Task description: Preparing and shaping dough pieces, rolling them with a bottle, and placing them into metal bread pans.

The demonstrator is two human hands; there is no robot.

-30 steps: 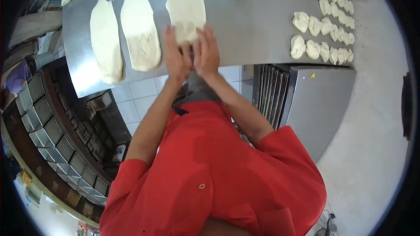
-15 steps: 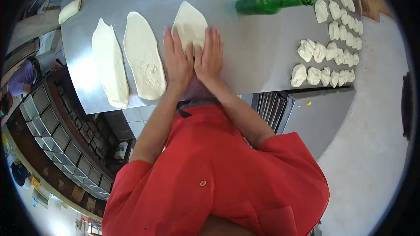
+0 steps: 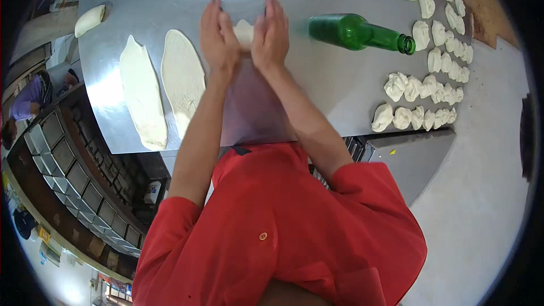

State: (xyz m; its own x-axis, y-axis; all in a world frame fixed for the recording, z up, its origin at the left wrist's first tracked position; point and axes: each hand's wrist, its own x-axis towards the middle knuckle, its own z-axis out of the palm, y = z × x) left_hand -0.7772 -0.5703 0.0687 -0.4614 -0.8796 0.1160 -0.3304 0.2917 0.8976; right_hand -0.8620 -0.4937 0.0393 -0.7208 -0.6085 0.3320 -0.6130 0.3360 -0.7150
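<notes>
My left hand (image 3: 220,37) and my right hand (image 3: 271,35) are at the far middle of the steel table, fingers stretched out and pointing away from me. Between them sits a short piece of dough (image 3: 244,33), which looks rolled up; the thumb sides of both hands are against its ends, partly hiding it. Neither hand is closed round anything. Left of my left forearm lie two long flattened dough strips, the nearer one (image 3: 180,76) partly covered by that forearm and the outer one (image 3: 143,93) fully in view.
A green glass bottle (image 3: 354,31) lies on its side, right of my right hand. Rows of small dough pieces (image 3: 402,118) line the table's right end. At the far left edge is a dough roll (image 3: 89,20). Metal pans (image 3: 79,175) stand beyond the table at left.
My hands have moved forward, away from me, and apart. The flat dough strip that lay under them now shows as a short roll between them. My view has shifted slightly.
</notes>
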